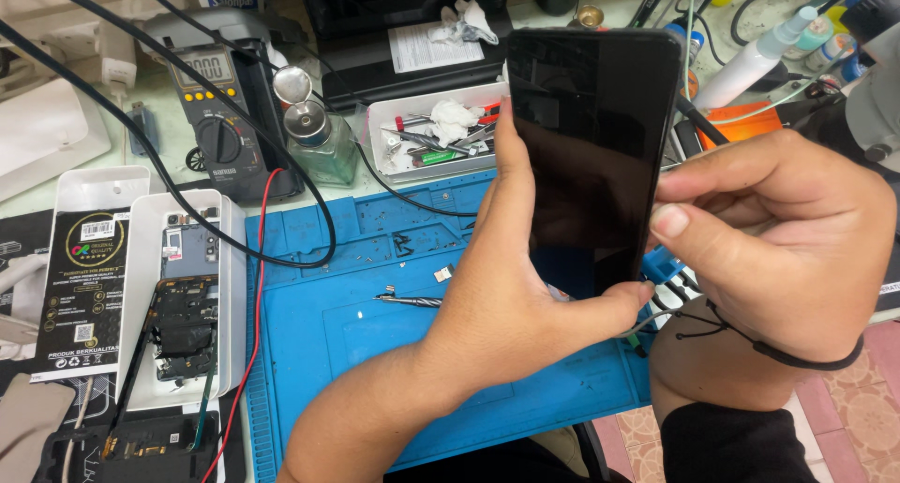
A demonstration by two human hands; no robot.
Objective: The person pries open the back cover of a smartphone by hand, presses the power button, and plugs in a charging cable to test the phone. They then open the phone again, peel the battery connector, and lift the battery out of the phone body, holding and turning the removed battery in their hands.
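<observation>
I have the black phone [589, 155] lifted off the desk and upright in front of me, its dark screen toward my face. My left hand [506, 305] grasps it from below and along its left edge: the thumb runs up that edge and the fingers curl under the bottom corner. My right hand [787, 230] is clenched around the phone's right edge, thumb pressed on the glass near the lower right side, the other fingers folded behind where I cannot see them. A dark cord loops around that wrist.

I judge this as the checking stage: the screen is seated in the body and I am squeezing along the edge, feeling whether it sits flush. The next move calls for even pressure along the rim, with a firm hold underneath so the phone does not slip.

The phone hangs above the far right part of the blue work mat [375, 324], well clear of it. Tweezers [410, 301] lie on the mat near its middle, just left of my left wrist. A white parts tray [384, 141] stands past the mat's far edge, and an opened phone body [186, 300] lies toward the desk's left edge.
</observation>
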